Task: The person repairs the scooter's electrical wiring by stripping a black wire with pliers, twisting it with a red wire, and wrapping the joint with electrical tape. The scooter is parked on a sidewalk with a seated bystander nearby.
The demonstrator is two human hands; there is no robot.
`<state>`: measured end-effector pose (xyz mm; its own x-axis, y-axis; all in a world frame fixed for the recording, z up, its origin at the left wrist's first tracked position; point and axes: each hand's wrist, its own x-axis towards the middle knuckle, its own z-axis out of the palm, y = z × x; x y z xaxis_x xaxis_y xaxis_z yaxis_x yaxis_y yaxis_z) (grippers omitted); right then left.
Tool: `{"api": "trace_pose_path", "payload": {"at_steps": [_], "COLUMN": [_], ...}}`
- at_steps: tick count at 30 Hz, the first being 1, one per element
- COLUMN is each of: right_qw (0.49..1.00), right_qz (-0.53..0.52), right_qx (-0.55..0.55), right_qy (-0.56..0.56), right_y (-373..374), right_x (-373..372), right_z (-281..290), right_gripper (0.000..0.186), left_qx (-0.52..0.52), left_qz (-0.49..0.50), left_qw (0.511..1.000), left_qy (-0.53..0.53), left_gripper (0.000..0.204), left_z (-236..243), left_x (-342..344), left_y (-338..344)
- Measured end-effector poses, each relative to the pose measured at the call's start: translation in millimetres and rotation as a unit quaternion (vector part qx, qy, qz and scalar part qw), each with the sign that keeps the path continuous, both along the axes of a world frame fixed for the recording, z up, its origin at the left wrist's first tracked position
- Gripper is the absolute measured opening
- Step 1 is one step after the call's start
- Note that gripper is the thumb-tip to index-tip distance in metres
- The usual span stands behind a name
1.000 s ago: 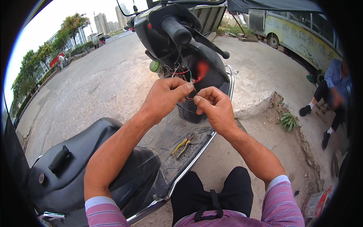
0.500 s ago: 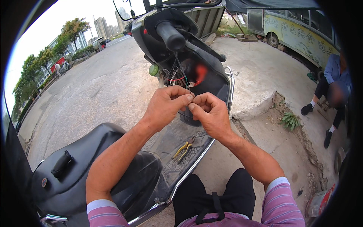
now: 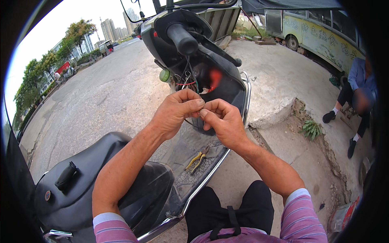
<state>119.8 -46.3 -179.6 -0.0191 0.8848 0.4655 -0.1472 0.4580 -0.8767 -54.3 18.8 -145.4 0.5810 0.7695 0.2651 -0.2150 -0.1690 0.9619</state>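
Note:
My left hand (image 3: 175, 114) and my right hand (image 3: 225, 124) meet fingertip to fingertip over the scooter's footboard (image 3: 162, 146). Both are closed in a pinch on a thin wire, mostly hidden by the fingers. Just beyond them, a bundle of wires (image 3: 187, 79) hangs out of the opened front of a black scooter (image 3: 227, 75), below its handlebar grip (image 3: 182, 38). A dark cable loops down under my fingers. Pliers with yellow handles (image 3: 197, 160) lie on the footboard, touched by neither hand.
The black seat (image 3: 105, 166) at lower left carries a small dark pouch-like object (image 3: 66, 176). A chrome rail (image 3: 202, 184) edges the footboard. To the right are broken concrete, a weed (image 3: 311, 129) and a seated person (image 3: 356, 87). A painted vehicle (image 3: 320, 36) stands behind.
Both hands have shifted slightly left, still pinched together. The wires above the fingers have moved a little. The pliers have stayed in place.

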Motion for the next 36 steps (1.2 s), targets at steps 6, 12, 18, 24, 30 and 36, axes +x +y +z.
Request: {"api": "trace_pose_path", "payload": {"at_steps": [6,12,18,24,30,36], "right_qw": [1.000,0.999,0.999,0.998,0.999,1.000], "right_qz": [-0.012,-0.035,-0.049,-0.050,-0.040,-0.006], "right_qx": [-0.003,0.006,0.017,0.020,0.007,-0.001], "right_qy": [0.011,0.001,-0.009,-0.013,-0.008,-0.012], "right_y": [0.0,3.3,1.2,1.2,2.8,8.9], "right_x": [1.0,5.7,1.2,-3.6,-2.6,-5.6], "right_z": [-1.5,-7.3,-6.6,-8.1,-4.7,-8.1], "right_gripper": [0.016,0.015,0.013,0.014,0.016,0.020], "left_qx": [0.007,0.138,0.152,0.069,0.022,0.034], "left_qz": [0.041,0.174,0.171,0.087,0.046,0.042], "left_qw": [0.998,0.963,0.957,0.989,0.998,0.998], "left_qy": [0.044,0.152,0.178,0.099,0.037,0.031], "left_gripper": [0.021,0.025,0.024,0.022,0.018,0.015], "left_z": [9.6,22.7,20.0,9.2,7.1,0.1], "left_x": [-1.7,1.8,6.7,4.3,5.0,5.6], "left_y": [-1.4,-14.2,-21.5,-11.5,-6.6,-3.3]}}
